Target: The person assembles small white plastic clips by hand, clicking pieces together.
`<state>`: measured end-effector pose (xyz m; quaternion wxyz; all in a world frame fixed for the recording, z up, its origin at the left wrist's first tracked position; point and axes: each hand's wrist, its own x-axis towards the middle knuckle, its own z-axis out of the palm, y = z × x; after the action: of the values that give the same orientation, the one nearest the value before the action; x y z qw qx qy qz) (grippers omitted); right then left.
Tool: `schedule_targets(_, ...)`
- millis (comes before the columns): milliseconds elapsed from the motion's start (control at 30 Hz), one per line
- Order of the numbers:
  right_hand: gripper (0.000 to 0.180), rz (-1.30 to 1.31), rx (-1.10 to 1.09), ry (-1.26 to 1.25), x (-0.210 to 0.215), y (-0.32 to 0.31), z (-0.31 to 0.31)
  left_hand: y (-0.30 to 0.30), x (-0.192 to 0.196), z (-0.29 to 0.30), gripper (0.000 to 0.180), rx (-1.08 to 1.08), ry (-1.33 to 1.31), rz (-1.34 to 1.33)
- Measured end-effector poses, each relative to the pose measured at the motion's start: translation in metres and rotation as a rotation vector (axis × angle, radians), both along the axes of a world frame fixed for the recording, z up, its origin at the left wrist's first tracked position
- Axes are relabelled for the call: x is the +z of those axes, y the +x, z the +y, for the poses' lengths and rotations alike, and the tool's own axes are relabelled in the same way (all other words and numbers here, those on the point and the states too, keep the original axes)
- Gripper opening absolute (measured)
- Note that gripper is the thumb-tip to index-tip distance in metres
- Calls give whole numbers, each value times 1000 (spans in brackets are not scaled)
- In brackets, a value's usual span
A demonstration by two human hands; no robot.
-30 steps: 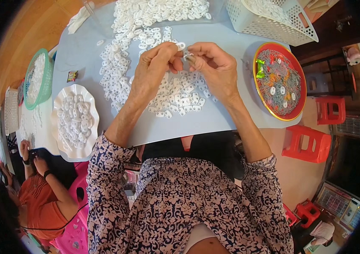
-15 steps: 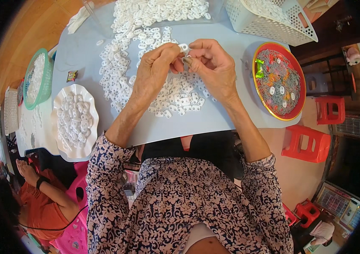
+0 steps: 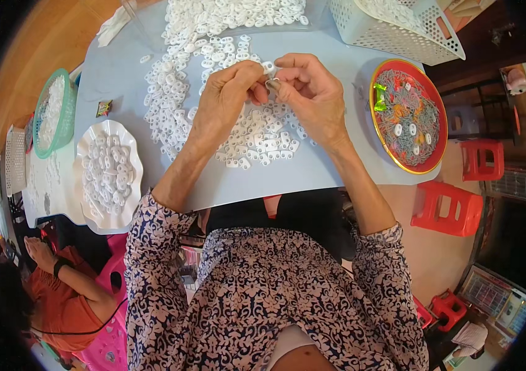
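My left hand (image 3: 229,93) and my right hand (image 3: 313,96) meet over the table, fingers pinched together. Between the fingertips is a small white plastic piece (image 3: 273,80), mostly covered by them, so its full shape is hidden. Something dull and shiny shows by my right thumb; I cannot tell whether it is the nail or metal. Below and around my hands spread loose white oval plastic pieces with two holes (image 3: 263,139). A red bowl with a gold rim (image 3: 445,127) stands to the right, holding grey pin-like pieces, bits of orange and a few white ovals.
On the left, a white scalloped plate (image 3: 111,226) is heaped with white pieces, near a small wrapped sweet (image 3: 104,109) and a green basket (image 3: 68,117). A white perforated basket (image 3: 374,40) stands far right. A person's arm (image 3: 80,281) shows at lower left; red stools (image 3: 448,209) stand right.
Both hands stay almost in place, with slight finger movement around the white piece. The whole view has shifted very slightly.
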<state>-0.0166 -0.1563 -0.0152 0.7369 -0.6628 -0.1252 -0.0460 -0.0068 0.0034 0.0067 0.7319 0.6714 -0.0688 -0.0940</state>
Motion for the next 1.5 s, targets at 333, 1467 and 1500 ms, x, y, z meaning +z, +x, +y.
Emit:
schedule_targets(333,29,16,38,-80,0,1,-3,2,-1,1,28,-30,-49,106)
schedule_targets(1467,29,12,27,-40,5,1,-1,3,-1,2,30,-29,198,-90)
schedule_targets(1500,29,12,28,-40,4,0,-1,3,-3,3,30,-43,213,-107)
